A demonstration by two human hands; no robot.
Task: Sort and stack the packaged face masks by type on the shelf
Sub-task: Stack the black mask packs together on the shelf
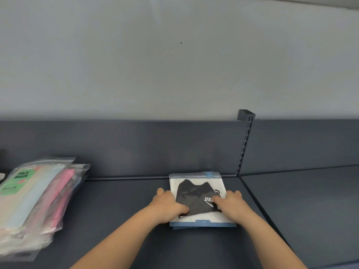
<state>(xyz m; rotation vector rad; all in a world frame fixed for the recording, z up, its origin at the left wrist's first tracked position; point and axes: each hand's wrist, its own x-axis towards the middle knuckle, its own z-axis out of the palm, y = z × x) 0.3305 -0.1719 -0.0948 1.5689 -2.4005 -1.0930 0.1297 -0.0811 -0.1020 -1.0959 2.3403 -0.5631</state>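
A packaged black face mask [196, 193] in a white and blue pouch lies flat on the dark shelf [120, 206], near the back panel. It rests on top of at least one similar pack. My left hand [169, 206] grips its left edge, thumb on top. My right hand [231, 202] holds its right side, fingers over the white logo. At the far left, a leaning pile of clear pouches [33, 200] holds pastel masks, with a green "FACE MASK" label on the top pouch and a pink pack beneath.
The shelf's dark back panel [136, 148] rises behind the packs. A slotted upright post [245, 140] stands at the back right. A seam [258, 202] separates this shelf from the neighbouring shelf section [310, 200] on the right. Above is a pale wall.
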